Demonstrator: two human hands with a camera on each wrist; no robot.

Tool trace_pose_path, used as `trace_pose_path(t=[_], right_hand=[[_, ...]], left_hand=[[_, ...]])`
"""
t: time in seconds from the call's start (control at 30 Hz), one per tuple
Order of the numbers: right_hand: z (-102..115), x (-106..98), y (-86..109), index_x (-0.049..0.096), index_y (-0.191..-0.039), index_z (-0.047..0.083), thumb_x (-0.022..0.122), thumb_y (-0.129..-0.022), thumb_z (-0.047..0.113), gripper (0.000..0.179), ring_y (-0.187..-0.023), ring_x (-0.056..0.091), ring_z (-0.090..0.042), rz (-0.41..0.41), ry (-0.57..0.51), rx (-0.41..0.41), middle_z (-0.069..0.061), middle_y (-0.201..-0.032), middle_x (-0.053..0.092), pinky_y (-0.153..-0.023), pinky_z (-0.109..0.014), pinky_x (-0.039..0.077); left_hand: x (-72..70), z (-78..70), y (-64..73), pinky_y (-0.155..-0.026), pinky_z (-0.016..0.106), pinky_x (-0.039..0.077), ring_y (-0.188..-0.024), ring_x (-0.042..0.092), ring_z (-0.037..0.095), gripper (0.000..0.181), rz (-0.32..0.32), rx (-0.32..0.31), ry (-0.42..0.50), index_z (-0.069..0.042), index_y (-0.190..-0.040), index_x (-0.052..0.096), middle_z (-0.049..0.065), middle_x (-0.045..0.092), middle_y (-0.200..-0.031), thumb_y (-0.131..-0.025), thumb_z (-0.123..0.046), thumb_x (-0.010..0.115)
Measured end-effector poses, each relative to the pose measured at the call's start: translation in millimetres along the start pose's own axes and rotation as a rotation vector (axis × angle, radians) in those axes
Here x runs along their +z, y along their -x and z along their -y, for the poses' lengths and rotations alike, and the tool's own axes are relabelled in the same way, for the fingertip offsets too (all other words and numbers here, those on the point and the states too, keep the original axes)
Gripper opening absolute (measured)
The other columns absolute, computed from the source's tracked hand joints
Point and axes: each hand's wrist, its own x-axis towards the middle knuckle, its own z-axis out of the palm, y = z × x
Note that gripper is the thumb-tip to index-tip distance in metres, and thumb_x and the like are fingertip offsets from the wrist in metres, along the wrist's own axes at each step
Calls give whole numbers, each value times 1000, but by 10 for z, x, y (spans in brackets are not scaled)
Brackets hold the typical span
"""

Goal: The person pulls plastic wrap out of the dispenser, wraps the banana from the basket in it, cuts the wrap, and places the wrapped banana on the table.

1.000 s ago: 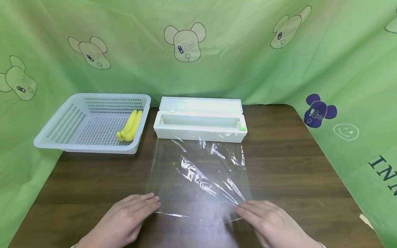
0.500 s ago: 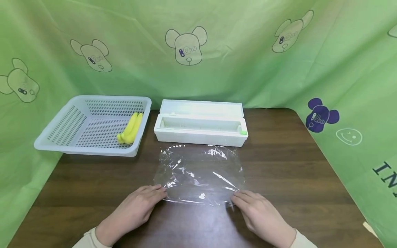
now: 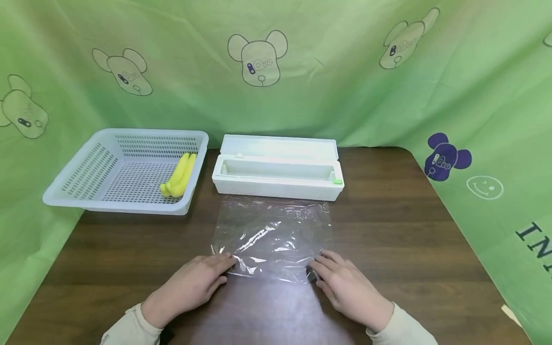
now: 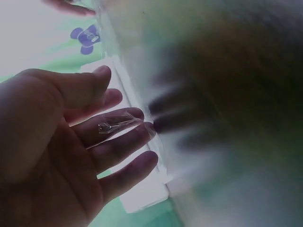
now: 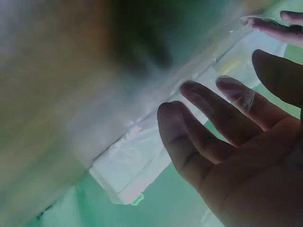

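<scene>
A clear sheet of cling film (image 3: 276,239) lies crinkled on the table, just in front of the white cling film box (image 3: 278,187), whose lid is raised. My left hand (image 3: 189,287) touches the sheet's near left corner with extended fingers. At the near right corner my right hand (image 3: 345,285) touches the film with its fingertips. In the left wrist view a wrinkled bit of film lies over the fingers (image 4: 118,124), and the thumb stands apart from them. The right wrist view shows the right fingers (image 5: 222,116) loosely spread, with film on one of them.
A pale plastic basket (image 3: 116,206) stands at the back left with yellow bananas (image 3: 178,175) in its right side. A green piece (image 3: 337,181) sits at the box's right end. Behind and beside the brown table (image 3: 409,268) hangs a green printed curtain (image 3: 327,105).
The film has drawn back from a long, taut stretch to the box into a shorter, looser sheet. Both hands have moved forward and closer together, and their thumbs have come away from the fingers.
</scene>
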Motion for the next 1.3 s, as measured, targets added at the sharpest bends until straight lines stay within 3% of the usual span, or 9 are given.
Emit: trace_pose_path(t=[0.13,0.2,0.4,0.6,0.67,0.87,1.07,1.2,1.3], right_hand=[[-2,-48,127,67,-127,4,80,-82,8,47,-121,59,-35,-53,-89,9,-18,-135,61,-91,-52,53],[-4,-78,186,67,-128,5,79,-82,5,48,-123,59,-35,-88,-145,18,-18,-140,57,-100,-42,50],[-10,-129,285,67,-128,5,75,-84,-1,45,-136,48,-29,-140,-277,38,-15,-138,60,-114,-16,21],[-63,-250,292,67,-126,1,76,-83,0,44,-131,52,-36,-126,-249,85,-15,-129,65,-112,-14,18],[-117,-329,251,67,-126,0,76,-85,3,43,-126,55,-41,-95,-209,96,-19,-131,64,-114,-23,26],[-454,-615,-65,61,-132,-4,72,-91,9,44,-130,48,-48,54,-157,171,-29,-141,52,-104,-64,37],[-1072,-711,-596,35,-152,-6,60,-103,23,62,-142,28,-50,63,-209,324,-32,-157,26,-112,-64,24],[-1392,-581,-935,16,-158,-4,52,-106,37,76,-150,10,-43,53,-276,451,-26,-164,6,-117,-61,15],[-1511,-419,-1131,10,-159,-3,51,-106,41,80,-150,5,-41,84,-306,482,-22,-165,0,-118,-58,12]], left_hand=[[-39,-2,39,-95,51,51,-124,60,28,42,12,-39,44,-3,-135,62,15,63,-134,-96,-18,69],[-41,1,54,-93,51,52,-124,59,27,43,15,-43,49,-3,-136,62,15,63,-134,-96,-18,69],[-41,7,93,-94,52,52,-126,59,27,45,3,-33,78,-4,-138,60,14,62,-136,-97,-20,68],[-73,37,129,-98,47,51,-123,61,27,42,-19,-16,130,-2,-136,61,13,64,-133,-98,-18,67],[-108,57,133,-97,46,52,-120,62,25,40,-34,-24,136,-2,-135,62,11,65,-132,-98,-18,67],[-237,129,156,-92,44,55,-112,67,22,37,-76,-51,131,-2,-133,64,8,68,-126,-98,-17,67],[-518,326,146,-95,50,52,-113,66,29,35,-189,-149,140,-6,-133,65,10,68,-127,-99,-15,66],[-842,542,45,-99,56,48,-118,62,37,31,-297,-238,160,-5,-130,66,16,67,-127,-100,-13,64],[-1114,714,-47,-101,59,44,-122,58,42,32,-295,-337,170,-3,-131,65,20,63,-131,-103,-16,60]])
